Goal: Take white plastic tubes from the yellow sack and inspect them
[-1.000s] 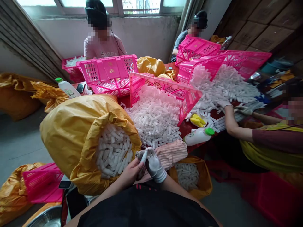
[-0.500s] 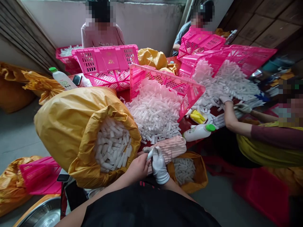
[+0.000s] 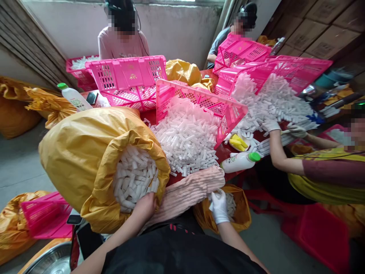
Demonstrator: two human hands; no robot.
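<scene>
Around a red tabletop (image 3: 221,156) in a cramped room, at least five yellow sacks and six pink crates are in view, with three co-workers seated nearby: one by the far wall (image 3: 122,42), one in the far corner (image 3: 232,40) and one at the right (image 3: 325,171). The biggest sack (image 3: 68,163) slumps open, packed with white sticks (image 3: 134,179). A tilted crate (image 3: 182,91) leans above a loose heap (image 3: 185,140) of them, and a smaller sack (image 3: 203,217) below the tabletop edge holds more. If the heap were knocked, sticks could likely spill to the floor; the big sack could pour out if its mouth sagged. Two white bottles (image 3: 238,163) have green caps. A pale pink ribbed bundle (image 3: 185,194) lies between the person's hands. The bare left hand (image 3: 144,208) rests curved at the sack mouth, and the gloved right hand (image 3: 219,206) has its fingers drawn together at the smaller sack; neither grip clearly shows a held stick.
</scene>
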